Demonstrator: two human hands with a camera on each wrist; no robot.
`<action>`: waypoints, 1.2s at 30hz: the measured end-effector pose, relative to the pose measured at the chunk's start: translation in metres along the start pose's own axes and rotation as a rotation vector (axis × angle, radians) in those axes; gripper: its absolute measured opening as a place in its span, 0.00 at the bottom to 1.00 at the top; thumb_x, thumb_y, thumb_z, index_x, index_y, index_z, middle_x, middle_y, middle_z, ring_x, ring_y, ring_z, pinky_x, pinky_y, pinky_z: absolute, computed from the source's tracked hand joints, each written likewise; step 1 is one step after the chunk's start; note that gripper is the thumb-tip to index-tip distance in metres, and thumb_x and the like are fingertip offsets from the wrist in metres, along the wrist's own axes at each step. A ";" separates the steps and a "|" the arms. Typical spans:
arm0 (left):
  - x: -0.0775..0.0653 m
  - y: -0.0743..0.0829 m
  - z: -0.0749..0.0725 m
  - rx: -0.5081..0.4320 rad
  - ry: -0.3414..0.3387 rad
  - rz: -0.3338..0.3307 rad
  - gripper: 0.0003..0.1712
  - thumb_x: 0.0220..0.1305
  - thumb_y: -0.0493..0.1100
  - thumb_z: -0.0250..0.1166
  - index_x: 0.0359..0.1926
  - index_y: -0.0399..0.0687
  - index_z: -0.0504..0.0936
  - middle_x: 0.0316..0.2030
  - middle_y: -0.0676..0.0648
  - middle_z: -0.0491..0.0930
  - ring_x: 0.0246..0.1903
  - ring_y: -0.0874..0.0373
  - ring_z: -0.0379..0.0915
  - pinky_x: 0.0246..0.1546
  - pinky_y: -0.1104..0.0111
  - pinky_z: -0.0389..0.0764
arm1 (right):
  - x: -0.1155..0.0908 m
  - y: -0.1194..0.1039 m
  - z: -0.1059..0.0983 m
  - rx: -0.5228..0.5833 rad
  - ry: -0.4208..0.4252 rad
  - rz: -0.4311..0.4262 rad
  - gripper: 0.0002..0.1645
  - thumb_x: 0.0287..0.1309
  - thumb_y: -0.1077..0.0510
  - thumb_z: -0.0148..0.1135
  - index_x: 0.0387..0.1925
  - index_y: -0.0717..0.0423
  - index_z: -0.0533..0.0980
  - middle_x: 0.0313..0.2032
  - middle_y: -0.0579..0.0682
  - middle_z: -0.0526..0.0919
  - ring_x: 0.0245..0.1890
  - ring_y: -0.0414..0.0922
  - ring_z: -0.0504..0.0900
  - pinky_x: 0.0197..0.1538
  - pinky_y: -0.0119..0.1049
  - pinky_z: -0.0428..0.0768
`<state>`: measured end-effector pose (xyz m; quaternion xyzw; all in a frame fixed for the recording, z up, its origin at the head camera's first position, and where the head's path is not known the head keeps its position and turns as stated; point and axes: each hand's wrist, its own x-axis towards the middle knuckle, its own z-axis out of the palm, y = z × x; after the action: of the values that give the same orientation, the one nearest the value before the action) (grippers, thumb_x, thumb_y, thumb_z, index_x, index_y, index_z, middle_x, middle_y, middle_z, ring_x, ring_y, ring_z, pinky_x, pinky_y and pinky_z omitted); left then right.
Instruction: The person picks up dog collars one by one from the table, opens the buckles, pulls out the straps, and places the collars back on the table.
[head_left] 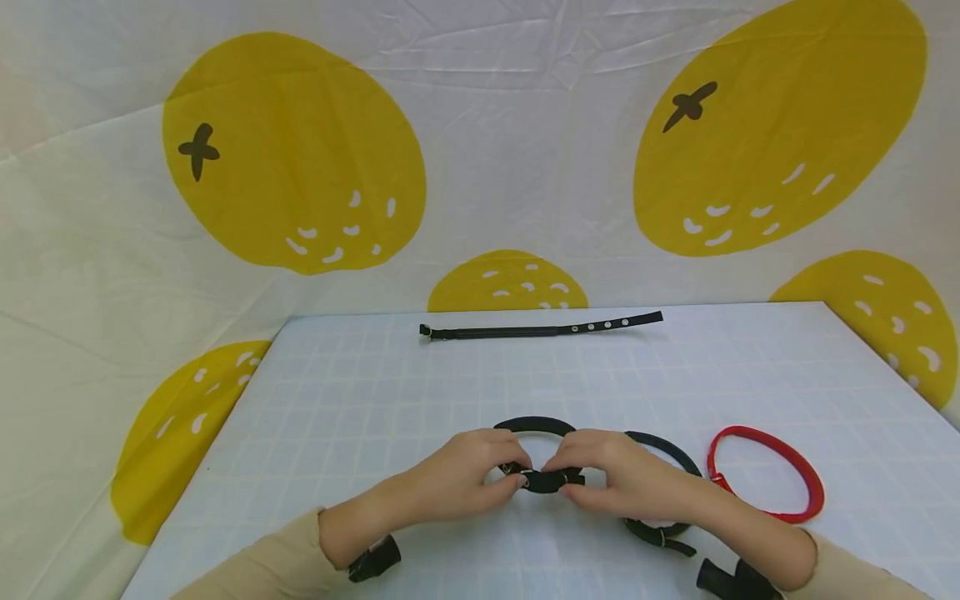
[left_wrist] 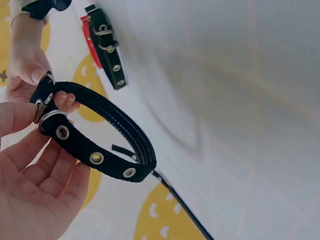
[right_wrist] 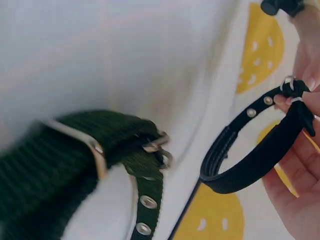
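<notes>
While both hands pinched the buckled part of a looped black collar (head_left: 543, 482) over the table (head_left: 360, 392) in the head view, the left hand (head_left: 472, 475) and right hand (head_left: 621, 473) faced each other, with a dark green collar (head_left: 667, 445) and a red collar (head_left: 813, 485) to the right and a black strap (head_left: 510, 332) farther back. From the left wrist, thumb and fingers gripped beside the buckle (left_wrist: 40, 111). From the right wrist, the green collar loomed close, the held loop beyond it.
</notes>
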<state>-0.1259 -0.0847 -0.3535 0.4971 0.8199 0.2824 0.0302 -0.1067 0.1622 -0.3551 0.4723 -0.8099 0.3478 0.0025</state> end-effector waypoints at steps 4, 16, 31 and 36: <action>0.002 0.004 -0.008 -0.060 -0.003 -0.083 0.07 0.65 0.41 0.59 0.42 0.49 0.80 0.35 0.59 0.76 0.35 0.70 0.69 0.40 0.77 0.74 | 0.002 -0.001 -0.008 0.044 0.040 -0.007 0.15 0.58 0.60 0.62 0.48 0.49 0.78 0.40 0.39 0.80 0.37 0.34 0.76 0.38 0.30 0.79; 0.003 0.008 -0.022 -0.373 0.057 -0.205 0.09 0.68 0.42 0.56 0.44 0.48 0.80 0.37 0.58 0.78 0.39 0.65 0.74 0.44 0.72 0.76 | 0.008 -0.010 -0.018 0.098 0.189 0.015 0.20 0.52 0.60 0.68 0.48 0.51 0.78 0.40 0.41 0.81 0.38 0.38 0.78 0.38 0.33 0.79; 0.009 0.015 -0.023 -0.395 0.168 -0.263 0.14 0.71 0.45 0.51 0.45 0.47 0.81 0.39 0.53 0.80 0.38 0.62 0.74 0.40 0.69 0.77 | 0.013 -0.018 -0.017 0.070 0.292 0.119 0.19 0.55 0.63 0.65 0.49 0.48 0.76 0.42 0.37 0.80 0.42 0.37 0.78 0.46 0.34 0.79; 0.010 0.019 -0.022 -0.321 0.239 -0.166 0.10 0.69 0.43 0.55 0.45 0.46 0.80 0.39 0.54 0.80 0.36 0.65 0.74 0.40 0.72 0.79 | 0.015 -0.020 -0.017 0.083 0.301 0.100 0.19 0.55 0.65 0.64 0.49 0.50 0.76 0.42 0.40 0.80 0.43 0.39 0.78 0.44 0.34 0.80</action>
<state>-0.1226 -0.0795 -0.3236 0.3795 0.8002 0.4630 0.0347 -0.1053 0.1536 -0.3263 0.3735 -0.8079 0.4475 0.0870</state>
